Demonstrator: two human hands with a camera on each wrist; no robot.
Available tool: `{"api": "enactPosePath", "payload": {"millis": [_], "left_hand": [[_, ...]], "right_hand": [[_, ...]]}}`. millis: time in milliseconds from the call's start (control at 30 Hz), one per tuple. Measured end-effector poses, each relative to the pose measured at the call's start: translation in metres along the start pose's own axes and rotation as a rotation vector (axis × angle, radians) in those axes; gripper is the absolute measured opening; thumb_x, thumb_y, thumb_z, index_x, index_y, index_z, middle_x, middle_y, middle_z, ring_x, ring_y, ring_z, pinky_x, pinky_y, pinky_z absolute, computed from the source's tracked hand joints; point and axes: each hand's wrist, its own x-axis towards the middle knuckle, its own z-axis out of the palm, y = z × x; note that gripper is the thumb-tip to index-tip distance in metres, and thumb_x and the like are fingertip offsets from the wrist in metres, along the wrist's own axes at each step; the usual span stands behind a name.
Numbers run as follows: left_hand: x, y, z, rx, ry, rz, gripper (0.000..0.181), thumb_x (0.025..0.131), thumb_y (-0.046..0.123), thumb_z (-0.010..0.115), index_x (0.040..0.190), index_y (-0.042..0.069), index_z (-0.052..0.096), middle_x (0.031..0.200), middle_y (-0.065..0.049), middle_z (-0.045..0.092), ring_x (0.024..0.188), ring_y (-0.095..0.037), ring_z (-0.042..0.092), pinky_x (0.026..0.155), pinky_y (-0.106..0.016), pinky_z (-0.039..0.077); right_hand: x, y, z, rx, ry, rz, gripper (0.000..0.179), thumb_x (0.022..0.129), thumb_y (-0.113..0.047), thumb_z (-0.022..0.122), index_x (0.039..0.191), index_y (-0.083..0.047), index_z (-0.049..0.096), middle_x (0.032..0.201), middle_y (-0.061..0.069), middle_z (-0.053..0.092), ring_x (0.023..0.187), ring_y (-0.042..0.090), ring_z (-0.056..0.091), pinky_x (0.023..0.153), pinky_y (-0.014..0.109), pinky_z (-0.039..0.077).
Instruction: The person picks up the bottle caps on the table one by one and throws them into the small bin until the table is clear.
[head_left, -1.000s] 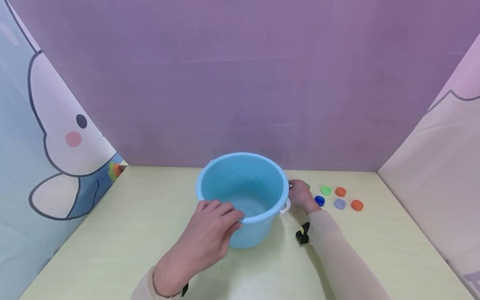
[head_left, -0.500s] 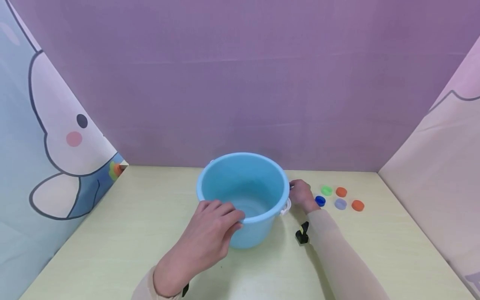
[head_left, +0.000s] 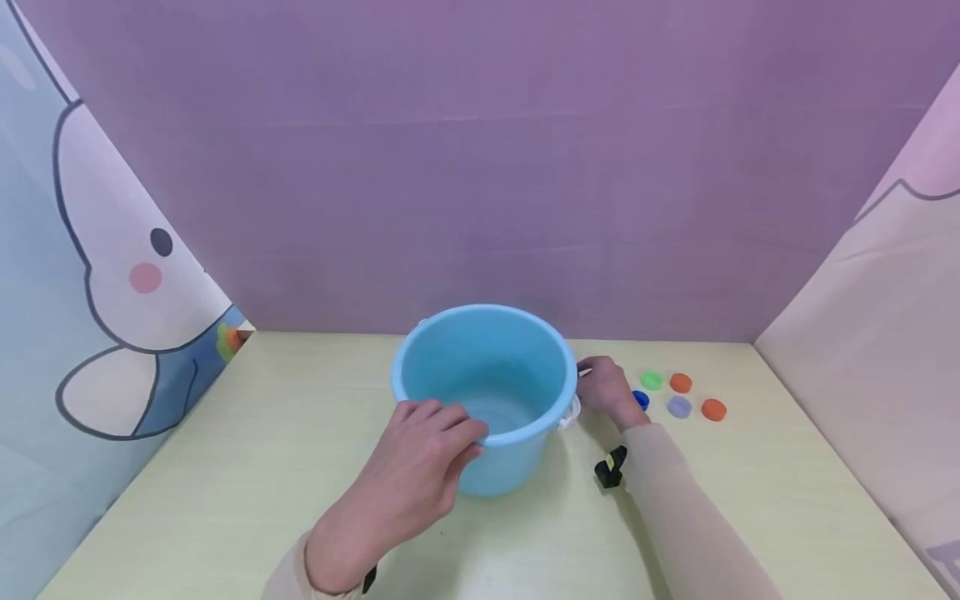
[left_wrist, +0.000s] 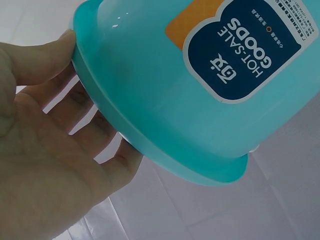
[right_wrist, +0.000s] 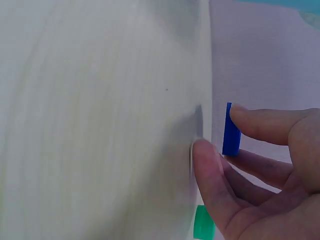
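A light blue bucket [head_left: 517,462] with a white handle mount stands upright on the table. My left hand [head_left: 408,467] grips its near rim; in the left wrist view the thumb [left_wrist: 45,60] lies outside and the other fingers reach behind the rim. Right of the bucket, my right hand [head_left: 603,390] is low over the table. In the right wrist view it pinches a blue bottle cap [right_wrist: 231,131] between thumb and finger, while another fingertip [right_wrist: 204,152] appears to touch the tabletop. A green cap [right_wrist: 204,223] lies beside that finger. The head view mostly hides the pinched cap.
Right of my right hand lie a green cap [head_left: 652,380], two orange caps [head_left: 681,383], a pale purple cap [head_left: 678,407] and a dark blue cap [head_left: 641,399]. A purple backdrop [head_left: 480,167] rises behind the table [head_left: 225,483].
My right hand and forearm have shifted slightly to the right, covering more of the dark blue cap on the table. The left hand and bucket have stayed put.
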Motion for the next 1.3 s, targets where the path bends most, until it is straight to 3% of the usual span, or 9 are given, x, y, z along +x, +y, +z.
{"api": "enactPosePath", "payload": {"millis": [267, 767, 1100, 1300], "left_hand": [[0.0, 0.0, 0.0, -0.002, 0.001, 0.002, 0.015, 0.088, 0.015, 0.08, 0.1, 0.017, 0.071, 0.092, 0.006, 0.065, 0.087, -0.017, 0.057, 0.081, -0.041, 0.045], [0.0, -0.001, 0.0, -0.005, -0.007, -0.003, 0.015, 0.089, 0.015, 0.08, 0.1, 0.018, 0.071, 0.091, 0.006, 0.066, 0.087, -0.017, 0.057, 0.081, -0.041, 0.046], [0.0, 0.0, 0.001, -0.005, 0.002, 0.004, 0.014, 0.089, 0.015, 0.079, 0.099, 0.017, 0.07, 0.091, 0.006, 0.065, 0.087, -0.017, 0.057, 0.081, -0.041, 0.045], [0.0, 0.0, 0.001, -0.007, 0.005, 0.006, 0.014, 0.089, 0.015, 0.079, 0.099, 0.017, 0.07, 0.091, 0.006, 0.065, 0.087, -0.016, 0.056, 0.081, -0.041, 0.045]], "right_hand": [[-0.002, 0.003, -0.001, 0.113, 0.023, 0.027, 0.047, 0.093, -0.022, 0.07, 0.132, 0.002, 0.061, 0.118, 0.02, 0.067, 0.105, 0.035, 0.064, 0.089, 0.047, 0.054], [-0.016, -0.001, -0.006, 0.337, 0.107, -0.014, 0.057, 0.097, -0.033, 0.071, 0.141, -0.002, 0.055, 0.126, 0.019, 0.064, 0.107, 0.031, 0.067, 0.097, 0.047, 0.053], [-0.025, -0.004, -0.008, 0.35, 0.182, -0.056, 0.06, 0.095, -0.042, 0.071, 0.14, -0.004, 0.057, 0.125, 0.017, 0.063, 0.105, 0.03, 0.068, 0.097, 0.045, 0.053], [-0.03, -0.009, -0.011, 0.373, 0.212, -0.087, 0.057, 0.096, -0.038, 0.072, 0.139, -0.003, 0.058, 0.123, 0.017, 0.063, 0.104, 0.03, 0.069, 0.096, 0.045, 0.053]]}}
